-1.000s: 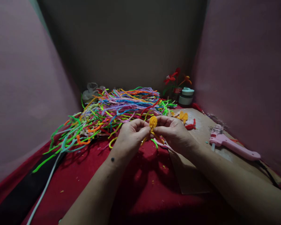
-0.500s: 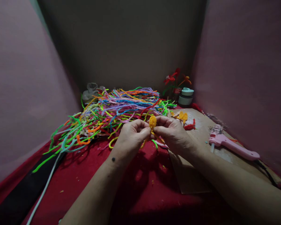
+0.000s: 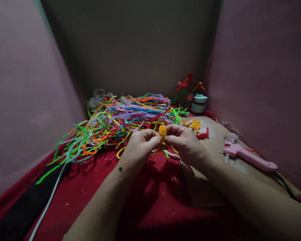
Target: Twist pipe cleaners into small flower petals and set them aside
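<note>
Between my two hands is a yellow-orange pipe cleaner (image 3: 163, 131), bent into a rounded petal-like loop on top, with loose ends hanging below. My left hand (image 3: 143, 142) pinches its lower part from the left, thumb against fingers. From the right, my right hand (image 3: 182, 139) pinches the same spot with thumb and forefinger. The fingertips nearly meet under the loop and partly hide the join. Just behind lies a large tangled pile of coloured pipe cleaners (image 3: 140, 108).
On the right, a pink glue gun (image 3: 251, 157) rests on a brown board (image 3: 215, 134), near yellow looped pieces (image 3: 196, 125) and a red piece (image 3: 203, 134). A lidded jar (image 3: 199, 103) and red flowers (image 3: 182, 84) stand behind. A white cord (image 3: 48, 201) crosses the red cloth (image 3: 90, 194) at left.
Both hands still pinch the pipe cleaner in nearly the same place. Its loop has shifted slightly, and the loose ends below the fingers show more clearly, spread apart.
</note>
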Demonstrator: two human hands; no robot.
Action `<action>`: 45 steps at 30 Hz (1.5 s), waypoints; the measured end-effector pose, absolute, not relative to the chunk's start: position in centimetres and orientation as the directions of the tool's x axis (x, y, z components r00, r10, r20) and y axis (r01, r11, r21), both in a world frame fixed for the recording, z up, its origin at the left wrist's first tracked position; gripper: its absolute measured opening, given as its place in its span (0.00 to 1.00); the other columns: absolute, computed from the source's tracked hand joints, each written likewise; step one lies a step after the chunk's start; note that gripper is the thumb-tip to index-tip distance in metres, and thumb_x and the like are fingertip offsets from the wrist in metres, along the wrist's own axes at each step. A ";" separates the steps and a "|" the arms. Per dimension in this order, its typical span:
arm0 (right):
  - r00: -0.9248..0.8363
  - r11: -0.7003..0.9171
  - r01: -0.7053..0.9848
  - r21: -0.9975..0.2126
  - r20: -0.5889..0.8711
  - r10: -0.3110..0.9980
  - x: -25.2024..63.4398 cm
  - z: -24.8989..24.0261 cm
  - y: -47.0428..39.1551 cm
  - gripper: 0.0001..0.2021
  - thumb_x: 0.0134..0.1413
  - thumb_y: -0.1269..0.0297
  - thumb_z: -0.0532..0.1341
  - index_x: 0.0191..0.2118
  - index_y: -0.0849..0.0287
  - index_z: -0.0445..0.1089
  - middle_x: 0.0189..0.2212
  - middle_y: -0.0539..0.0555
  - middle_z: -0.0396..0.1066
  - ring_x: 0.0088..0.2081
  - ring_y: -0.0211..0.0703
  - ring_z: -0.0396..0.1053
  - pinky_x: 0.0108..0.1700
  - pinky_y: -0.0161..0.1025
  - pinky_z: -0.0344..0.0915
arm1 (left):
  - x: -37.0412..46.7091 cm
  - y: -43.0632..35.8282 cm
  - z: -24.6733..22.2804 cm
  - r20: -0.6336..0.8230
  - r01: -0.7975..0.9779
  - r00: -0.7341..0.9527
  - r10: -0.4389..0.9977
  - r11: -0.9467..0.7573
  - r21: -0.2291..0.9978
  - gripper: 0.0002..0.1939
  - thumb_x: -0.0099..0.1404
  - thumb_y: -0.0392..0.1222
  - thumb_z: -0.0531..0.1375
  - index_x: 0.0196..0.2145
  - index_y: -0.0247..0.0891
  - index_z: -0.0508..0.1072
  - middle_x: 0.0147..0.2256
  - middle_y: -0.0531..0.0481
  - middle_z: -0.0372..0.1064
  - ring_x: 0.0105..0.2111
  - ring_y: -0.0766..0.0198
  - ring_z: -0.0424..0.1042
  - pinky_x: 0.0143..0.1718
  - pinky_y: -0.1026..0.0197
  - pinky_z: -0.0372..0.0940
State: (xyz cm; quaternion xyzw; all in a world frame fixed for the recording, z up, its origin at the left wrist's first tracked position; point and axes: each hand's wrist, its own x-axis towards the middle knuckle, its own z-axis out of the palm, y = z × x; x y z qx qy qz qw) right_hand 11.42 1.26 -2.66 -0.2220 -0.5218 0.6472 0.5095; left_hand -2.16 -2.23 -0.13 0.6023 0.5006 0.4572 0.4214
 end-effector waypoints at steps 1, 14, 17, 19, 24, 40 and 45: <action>-0.378 0.069 -0.417 -0.906 0.242 0.893 11.5 -2.6 1.3 0.08 0.34 0.78 0.59 0.27 0.63 0.69 0.22 0.47 0.69 0.23 0.31 0.65 0.29 0.32 0.64 | -2.2 -2.2 -0.1 0.135 0.252 0.073 0.988 -0.149 0.956 0.07 0.53 0.40 0.57 0.23 0.32 0.70 0.21 0.53 0.67 0.21 0.70 0.63 0.26 0.67 0.58; -0.398 0.055 -0.443 -0.895 0.252 0.882 11.4 -2.4 0.9 0.08 0.36 0.76 0.61 0.28 0.61 0.67 0.22 0.47 0.68 0.21 0.31 0.64 0.26 0.32 0.64 | -2.0 -2.6 0.1 0.128 0.182 0.095 0.987 -0.143 0.973 0.04 0.52 0.35 0.57 0.23 0.33 0.71 0.22 0.51 0.71 0.23 0.67 0.69 0.29 0.66 0.62; -0.396 0.054 -0.450 -0.892 0.253 0.883 11.5 -2.3 1.0 0.08 0.35 0.76 0.61 0.27 0.62 0.66 0.22 0.47 0.68 0.22 0.31 0.64 0.26 0.32 0.65 | -2.1 -2.6 0.2 0.129 0.166 0.142 0.982 -0.152 0.974 0.06 0.54 0.36 0.57 0.23 0.32 0.71 0.22 0.51 0.71 0.23 0.68 0.68 0.29 0.67 0.62; -0.394 0.054 -0.445 -0.894 0.250 0.885 11.6 -2.3 1.0 0.08 0.34 0.76 0.60 0.27 0.62 0.66 0.22 0.47 0.67 0.21 0.31 0.64 0.25 0.33 0.65 | -2.1 -2.6 0.4 0.126 0.174 0.152 0.980 -0.152 0.973 0.07 0.55 0.37 0.57 0.23 0.32 0.71 0.21 0.52 0.70 0.22 0.70 0.67 0.28 0.68 0.61; -0.405 0.065 -0.409 -0.910 0.245 0.881 11.6 -2.4 1.0 0.07 0.35 0.76 0.60 0.27 0.62 0.66 0.20 0.46 0.66 0.19 0.32 0.64 0.24 0.33 0.65 | -2.1 -2.6 0.5 0.111 0.235 0.132 0.985 -0.140 0.962 0.06 0.55 0.36 0.57 0.23 0.32 0.71 0.21 0.52 0.70 0.22 0.71 0.66 0.26 0.69 0.60; -0.437 0.031 -0.468 -0.883 0.262 0.861 11.8 -2.8 1.3 0.08 0.37 0.76 0.61 0.30 0.62 0.67 0.25 0.48 0.68 0.24 0.32 0.65 0.27 0.33 0.63 | -2.4 -2.7 0.5 0.081 0.169 0.161 0.984 -0.109 0.980 0.08 0.56 0.39 0.57 0.23 0.33 0.71 0.21 0.50 0.72 0.23 0.67 0.69 0.28 0.66 0.61; -0.428 0.021 -0.486 -0.874 0.258 0.866 11.7 -3.0 1.4 0.08 0.37 0.74 0.63 0.30 0.62 0.68 0.25 0.48 0.68 0.25 0.32 0.65 0.29 0.33 0.62 | -2.3 -2.8 0.5 0.091 0.204 0.156 0.984 -0.122 0.971 0.08 0.57 0.39 0.57 0.24 0.33 0.70 0.21 0.51 0.72 0.22 0.69 0.67 0.27 0.67 0.59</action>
